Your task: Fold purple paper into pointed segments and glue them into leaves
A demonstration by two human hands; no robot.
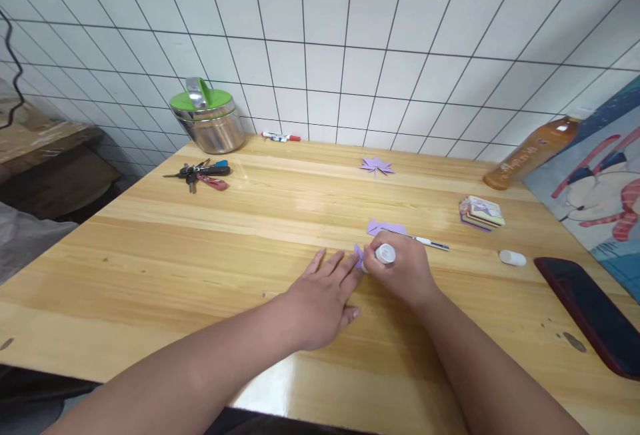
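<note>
My right hand [403,271] is closed around a white glue stick [385,253], holding it down against a small purple piece of paper [359,251]. My left hand [327,301] lies flat on the table with fingers spread, its fingertips at the near edge of that paper, which both hands partly cover. Just beyond my right hand lie more purple paper [386,227] and a thin white-and-silver pen-like tool [425,241]. A white cap [513,258] rests on its side to the right.
A star-like purple paper shape [377,166] lies near the tiled wall. To the right are a stack of small paper squares [481,213], a phone [590,315] and a tilted bottle [533,153]. Keys [197,173], a red-and-white marker [281,137] and a green-lidded steel pot [215,125] stand left.
</note>
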